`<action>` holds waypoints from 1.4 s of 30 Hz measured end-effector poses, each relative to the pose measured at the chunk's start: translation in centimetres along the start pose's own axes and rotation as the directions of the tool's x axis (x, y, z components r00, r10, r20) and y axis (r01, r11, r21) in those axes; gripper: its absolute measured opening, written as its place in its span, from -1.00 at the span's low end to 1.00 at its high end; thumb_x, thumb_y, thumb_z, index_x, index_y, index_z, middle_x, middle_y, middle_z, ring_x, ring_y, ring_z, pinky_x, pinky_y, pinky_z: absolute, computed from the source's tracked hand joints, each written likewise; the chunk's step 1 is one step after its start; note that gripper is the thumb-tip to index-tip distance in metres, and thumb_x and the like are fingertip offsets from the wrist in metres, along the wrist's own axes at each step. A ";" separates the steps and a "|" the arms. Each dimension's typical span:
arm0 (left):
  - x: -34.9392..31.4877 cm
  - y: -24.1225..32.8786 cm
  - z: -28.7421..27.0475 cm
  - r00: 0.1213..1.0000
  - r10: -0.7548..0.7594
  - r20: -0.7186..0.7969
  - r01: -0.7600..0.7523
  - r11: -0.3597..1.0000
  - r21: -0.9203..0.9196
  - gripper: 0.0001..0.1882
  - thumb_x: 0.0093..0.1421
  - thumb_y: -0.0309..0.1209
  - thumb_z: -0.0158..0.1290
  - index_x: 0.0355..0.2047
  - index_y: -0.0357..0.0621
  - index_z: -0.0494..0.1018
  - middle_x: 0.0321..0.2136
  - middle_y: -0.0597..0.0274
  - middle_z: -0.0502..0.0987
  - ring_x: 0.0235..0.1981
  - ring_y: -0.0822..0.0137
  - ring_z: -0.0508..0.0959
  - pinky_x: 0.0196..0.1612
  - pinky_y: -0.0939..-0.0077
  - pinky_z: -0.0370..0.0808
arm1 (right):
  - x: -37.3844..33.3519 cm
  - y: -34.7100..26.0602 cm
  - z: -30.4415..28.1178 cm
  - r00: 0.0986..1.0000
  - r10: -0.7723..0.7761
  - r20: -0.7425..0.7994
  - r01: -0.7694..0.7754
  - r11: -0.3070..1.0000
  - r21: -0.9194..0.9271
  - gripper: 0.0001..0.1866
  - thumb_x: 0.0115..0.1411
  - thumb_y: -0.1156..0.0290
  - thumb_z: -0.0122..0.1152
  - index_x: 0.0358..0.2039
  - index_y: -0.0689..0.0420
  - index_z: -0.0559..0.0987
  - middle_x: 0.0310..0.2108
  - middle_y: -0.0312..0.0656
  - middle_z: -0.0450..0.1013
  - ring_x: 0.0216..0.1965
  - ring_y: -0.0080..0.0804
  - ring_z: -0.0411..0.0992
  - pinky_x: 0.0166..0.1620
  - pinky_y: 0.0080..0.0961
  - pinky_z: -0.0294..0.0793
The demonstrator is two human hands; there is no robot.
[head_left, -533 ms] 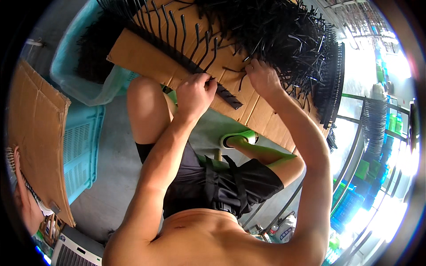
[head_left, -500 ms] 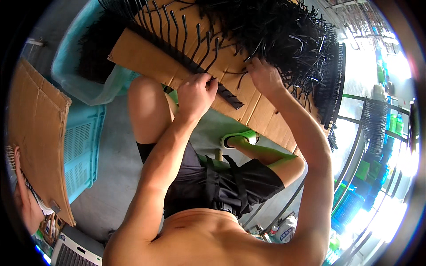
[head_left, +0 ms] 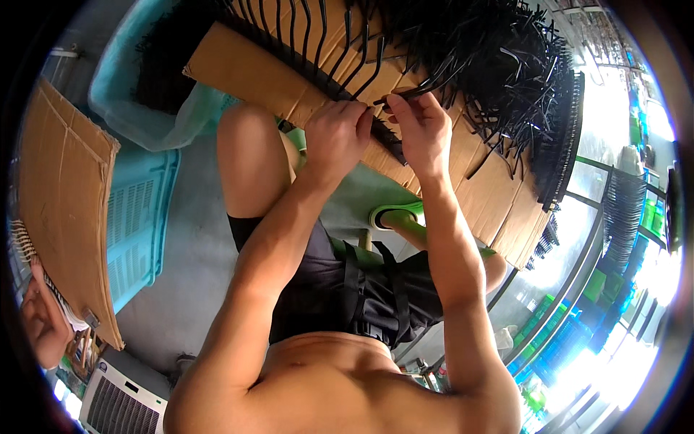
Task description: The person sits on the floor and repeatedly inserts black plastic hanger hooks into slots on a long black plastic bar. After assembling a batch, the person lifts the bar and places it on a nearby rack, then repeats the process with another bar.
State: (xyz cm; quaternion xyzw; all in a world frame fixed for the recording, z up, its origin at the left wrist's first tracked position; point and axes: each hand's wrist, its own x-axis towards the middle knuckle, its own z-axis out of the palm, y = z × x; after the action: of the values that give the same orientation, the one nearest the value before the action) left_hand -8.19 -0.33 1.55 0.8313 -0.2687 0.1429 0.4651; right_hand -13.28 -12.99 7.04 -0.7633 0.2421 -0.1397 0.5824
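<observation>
The rod pile (head_left: 495, 69) lies right of the strip (head_left: 323, 82)

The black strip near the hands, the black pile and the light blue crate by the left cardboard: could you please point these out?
Black strip (head_left: 319, 79), head view: on its long narrow body.
Black pile (head_left: 481, 65), head view: near its middle.
Light blue crate (head_left: 132, 231), head view: on its slotted side wall.

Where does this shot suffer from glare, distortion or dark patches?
Head view, right side: glare burns out parts around the blue baskets; head view, rim: dark rounded border and fisheye bending; head view, centre: left hand and right hand well lit; head view, top: black pile partly lost in darkness.
</observation>
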 end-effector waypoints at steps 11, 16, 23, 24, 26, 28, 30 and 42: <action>0.1 -0.2 0.1 1.000 0.006 0.026 -0.006 1.000 -0.007 -0.91 0.06 -0.48 0.22 -0.50 -0.21 0.54 -0.54 0.04 0.56 -0.52 0.01 0.56 -0.46 0.23 0.47 | -0.5 0.6 0.3 0.999 -0.033 -0.024 0.034 0.996 0.079 -0.79 0.20 0.40 0.29 -0.24 0.28 0.61 -0.39 -0.13 0.62 -0.35 -0.59 0.55 -0.24 -0.60 0.53; 0.0 -0.1 0.0 0.999 -0.015 0.047 0.015 1.000 0.011 -0.90 0.05 -0.46 0.24 -0.50 -0.19 0.53 -0.55 0.06 0.55 -0.52 0.02 0.56 -0.46 0.23 0.47 | -0.4 0.7 0.5 0.990 -0.141 -0.014 0.139 0.988 -0.073 -0.81 0.18 0.39 0.31 -0.30 0.26 0.61 -0.46 -0.10 0.59 -0.42 -0.42 0.57 -0.30 -0.53 0.54; -0.5 0.7 -0.3 0.999 -0.030 -0.011 0.030 0.999 0.040 -0.89 0.01 -0.42 0.24 -0.49 -0.13 0.53 -0.56 0.14 0.56 -0.52 0.08 0.57 -0.44 0.24 0.50 | -0.4 0.2 -0.1 0.987 -0.131 0.093 0.152 0.948 -0.278 -0.79 0.14 0.37 0.35 -0.32 0.25 0.60 -0.41 -0.04 0.55 -0.49 -0.26 0.54 -0.38 -0.46 0.51; -0.6 1.2 -0.3 0.999 -0.026 -0.021 0.026 0.999 -0.019 -0.88 -0.01 -0.43 0.24 -0.52 -0.12 0.51 -0.58 0.16 0.54 -0.53 0.09 0.55 -0.43 0.24 0.48 | -0.6 0.1 -0.6 0.997 -0.076 0.032 0.079 0.989 -0.123 -0.80 0.15 0.40 0.34 -0.30 0.26 0.59 -0.41 -0.07 0.56 -0.47 -0.33 0.54 -0.35 -0.50 0.52; -0.8 1.6 0.1 0.999 -0.032 -0.018 0.031 0.997 -0.066 -0.88 -0.03 -0.44 0.24 -0.55 -0.12 0.49 -0.60 0.18 0.52 -0.55 0.11 0.54 -0.44 0.25 0.47 | -1.4 0.3 -1.0 0.996 0.078 -0.032 -0.069 0.975 0.213 -0.81 0.17 0.45 0.33 -0.27 0.28 0.57 -0.40 -0.13 0.58 -0.44 -0.47 0.54 -0.31 -0.58 0.54; -0.6 1.7 1.0 1.000 -0.026 0.009 0.027 0.997 -0.071 -0.89 -0.03 -0.46 0.24 -0.54 -0.12 0.51 -0.60 0.18 0.53 -0.56 0.13 0.53 -0.45 0.27 0.47 | -1.2 0.9 -1.1 0.999 0.042 -0.020 -0.035 0.957 0.287 -0.84 0.19 0.52 0.30 -0.25 0.31 0.54 -0.37 -0.18 0.58 -0.36 -0.56 0.53 -0.25 -0.63 0.56; -0.9 1.4 0.6 0.999 0.014 0.050 -0.012 0.999 -0.035 -0.91 0.02 -0.46 0.23 -0.47 -0.15 0.55 -0.55 0.11 0.57 -0.52 0.09 0.57 -0.45 0.25 0.49 | -1.3 1.3 -0.7 0.999 0.015 -0.032 -0.001 0.919 0.394 -0.82 0.18 0.53 0.30 -0.24 0.31 0.54 -0.37 -0.16 0.58 -0.36 -0.55 0.54 -0.26 -0.63 0.55; -0.8 1.4 0.5 0.989 0.109 0.101 -0.114 0.992 0.052 -0.93 0.03 -0.53 0.18 -0.45 -0.14 0.51 -0.53 0.12 0.58 -0.51 0.05 0.57 -0.42 0.23 0.49 | -1.6 1.5 -0.5 0.996 -0.089 -0.020 0.088 0.995 -0.056 -0.84 0.17 0.42 0.33 -0.29 0.22 0.59 -0.41 -0.17 0.62 -0.37 -0.55 0.57 -0.31 -0.57 0.54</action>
State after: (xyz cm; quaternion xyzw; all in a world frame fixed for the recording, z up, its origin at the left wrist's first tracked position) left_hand -9.65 -1.11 1.89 0.8340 -0.3329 0.1355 0.4186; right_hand -15.19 -12.83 5.86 -0.7873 0.2185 -0.1674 0.5517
